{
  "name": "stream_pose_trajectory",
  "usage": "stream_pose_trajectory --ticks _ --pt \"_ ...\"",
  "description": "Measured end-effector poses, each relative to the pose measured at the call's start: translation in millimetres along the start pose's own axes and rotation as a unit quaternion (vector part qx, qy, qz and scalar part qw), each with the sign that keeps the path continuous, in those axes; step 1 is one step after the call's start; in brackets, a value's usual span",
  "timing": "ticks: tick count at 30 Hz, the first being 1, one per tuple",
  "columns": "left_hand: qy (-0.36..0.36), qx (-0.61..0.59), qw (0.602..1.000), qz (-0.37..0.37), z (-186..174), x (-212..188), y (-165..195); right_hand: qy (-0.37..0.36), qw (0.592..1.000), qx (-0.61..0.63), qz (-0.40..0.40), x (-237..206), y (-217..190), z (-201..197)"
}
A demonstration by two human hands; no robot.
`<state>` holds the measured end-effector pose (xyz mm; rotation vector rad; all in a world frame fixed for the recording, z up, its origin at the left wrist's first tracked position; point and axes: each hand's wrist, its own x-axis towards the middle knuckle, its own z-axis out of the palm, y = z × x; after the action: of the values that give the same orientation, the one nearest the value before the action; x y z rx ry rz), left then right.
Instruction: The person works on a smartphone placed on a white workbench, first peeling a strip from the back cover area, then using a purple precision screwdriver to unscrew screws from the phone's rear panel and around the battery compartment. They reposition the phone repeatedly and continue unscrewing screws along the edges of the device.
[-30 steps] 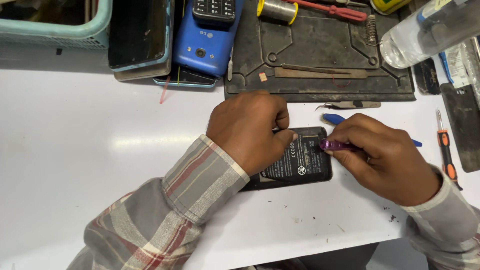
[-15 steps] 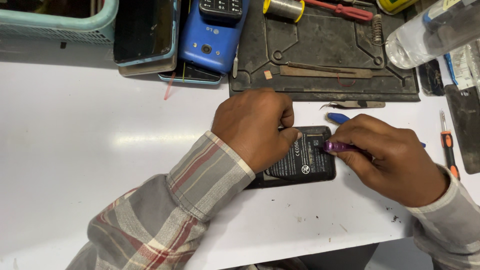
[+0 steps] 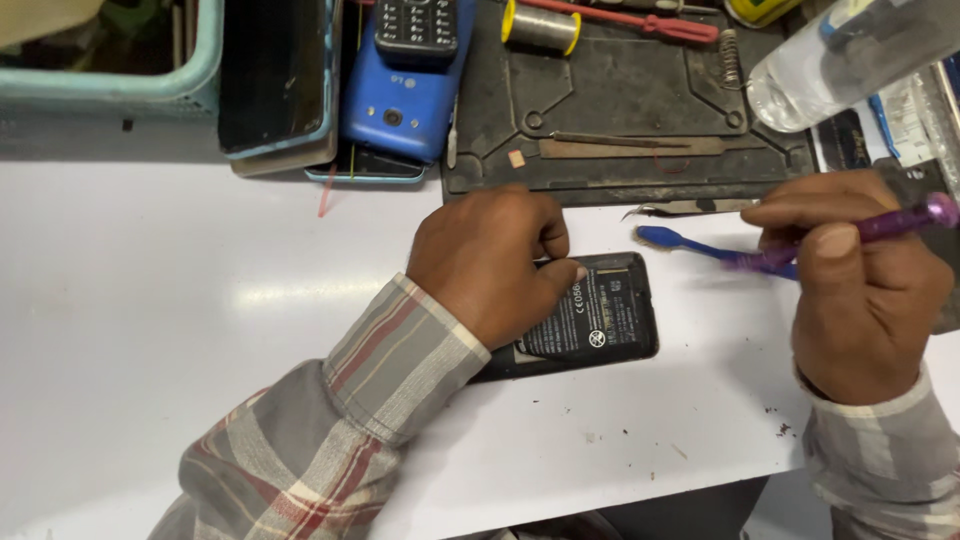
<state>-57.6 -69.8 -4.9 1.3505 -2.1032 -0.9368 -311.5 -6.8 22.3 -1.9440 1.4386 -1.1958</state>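
Left hand (image 3: pixel 490 262) is curled flat on the black rectangular phone battery (image 3: pixel 590 320) near the white bench's (image 3: pixel 180 330) front edge; right hand (image 3: pixel 865 290) is fisted round a purple-handled blue-tipped plastic pry tool (image 3: pixel 780 250), just right of the battery.

Both arms wear grey, red-striped plaid sleeves (image 3: pixel 380 390).

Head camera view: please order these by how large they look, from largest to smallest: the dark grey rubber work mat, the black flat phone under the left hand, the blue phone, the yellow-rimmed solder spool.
1. Dark grey rubber work mat
2. Black flat phone, partly hidden by the left hand
3. Blue phone, partly covered, so close to the black one
4. Yellow-rimmed solder spool
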Motion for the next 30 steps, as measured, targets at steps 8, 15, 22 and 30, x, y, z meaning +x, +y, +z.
stream_pose_trajectory --ticks 8,15,22,30 --pt "-0.024 0.006 0.999 -0.023 -2 0 -2 -0.014 0.996 0.081 0.036 -3 4 13" --pt "-0.023 0.018 0.999 -0.019 -2 1 -5 -0.040 0.998 0.020 -0.037 -17 15 21" --pt "-0.022 0.008 1.000 -0.015 -2 1 -6 -0.031 0.999 0.020 -0.037 -20 15 20" --pt "-0.018 0.010 1.000 -0.012 -2 0 -6 -0.038 0.998 0.027 -0.045 -19 17 21"
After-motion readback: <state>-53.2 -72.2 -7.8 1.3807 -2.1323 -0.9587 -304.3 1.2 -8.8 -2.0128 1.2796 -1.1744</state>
